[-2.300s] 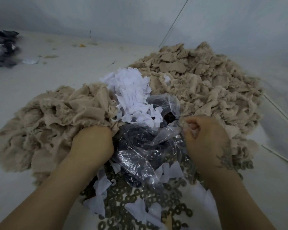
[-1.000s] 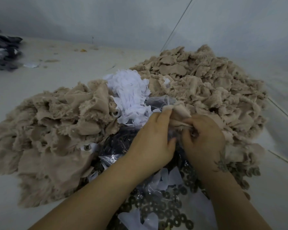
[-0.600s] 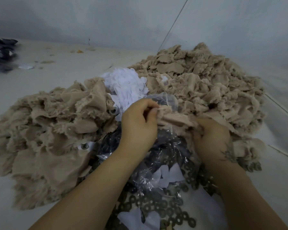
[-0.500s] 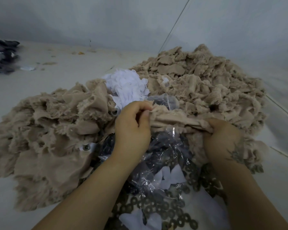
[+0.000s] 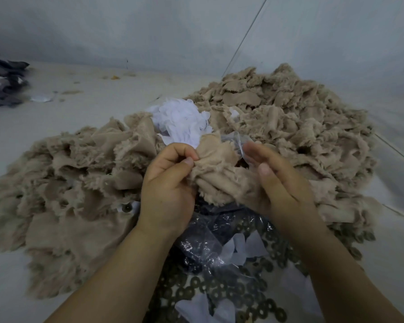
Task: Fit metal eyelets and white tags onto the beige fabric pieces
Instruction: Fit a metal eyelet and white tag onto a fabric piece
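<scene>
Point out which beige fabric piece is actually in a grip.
The beige fabric piece lifted between both hands: the left hand pinches its edge. The others lie loose in the heaps.

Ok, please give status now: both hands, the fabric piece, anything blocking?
Left hand pinches beige fabric piece. Right hand open, cupped under it. No eyelet or tag fitted yet. Clear plastic bag lies beneath.

— What does the person wear on the arms?

— Nothing that shows. Both forearms are bare up to the near edge of the view; no sleeve, no cuff.

— Gloves, rings, a watch?

— None to be seen. The left hand [image 5: 167,183] is bare, its thumbnail short and plain. The right hand [image 5: 276,180] is bare too, with a short thumbnail, and its fingertips are blurred.

— Any markings?

— I cannot make out any on the right hand or wrist.
</scene>
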Motion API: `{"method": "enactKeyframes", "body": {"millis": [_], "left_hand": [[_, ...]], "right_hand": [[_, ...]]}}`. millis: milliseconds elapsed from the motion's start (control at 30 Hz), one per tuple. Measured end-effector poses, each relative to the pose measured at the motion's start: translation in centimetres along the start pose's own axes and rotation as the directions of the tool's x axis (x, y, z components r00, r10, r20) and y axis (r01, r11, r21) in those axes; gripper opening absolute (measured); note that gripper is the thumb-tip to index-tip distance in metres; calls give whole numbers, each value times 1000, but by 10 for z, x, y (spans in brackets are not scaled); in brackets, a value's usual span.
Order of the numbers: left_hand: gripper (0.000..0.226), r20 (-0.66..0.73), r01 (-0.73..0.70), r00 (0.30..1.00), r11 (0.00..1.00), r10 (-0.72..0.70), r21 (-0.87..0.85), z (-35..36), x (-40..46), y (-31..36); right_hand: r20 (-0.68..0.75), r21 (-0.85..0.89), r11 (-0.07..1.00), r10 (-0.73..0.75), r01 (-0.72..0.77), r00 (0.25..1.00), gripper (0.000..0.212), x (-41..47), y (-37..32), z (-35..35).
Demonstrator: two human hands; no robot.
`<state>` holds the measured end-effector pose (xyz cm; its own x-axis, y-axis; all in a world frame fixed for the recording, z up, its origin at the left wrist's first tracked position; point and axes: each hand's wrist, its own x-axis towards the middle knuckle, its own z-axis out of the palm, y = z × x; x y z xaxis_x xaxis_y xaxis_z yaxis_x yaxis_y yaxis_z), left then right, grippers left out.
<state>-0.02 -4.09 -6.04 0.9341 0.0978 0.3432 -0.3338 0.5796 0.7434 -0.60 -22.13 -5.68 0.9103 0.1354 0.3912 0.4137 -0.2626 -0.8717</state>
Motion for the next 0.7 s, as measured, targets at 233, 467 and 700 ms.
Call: {"method": "enactKeyframes", "body": {"millis": [233,467,700], "left_hand": [[7,26,166,986,983,-165,-78,-1,2,2],[17,-253,57,965,887,69,458,-5,1,-12],[40,117,-300,916,465,383,833,8,-16,-11]], "right_hand": [[281,188,936,240,-298,929,35,4,-1,6],[250,514,727,381,-455,890,31,0,-1,15],[237,743,510,405,-434,883,41,-7,0,33]]}}
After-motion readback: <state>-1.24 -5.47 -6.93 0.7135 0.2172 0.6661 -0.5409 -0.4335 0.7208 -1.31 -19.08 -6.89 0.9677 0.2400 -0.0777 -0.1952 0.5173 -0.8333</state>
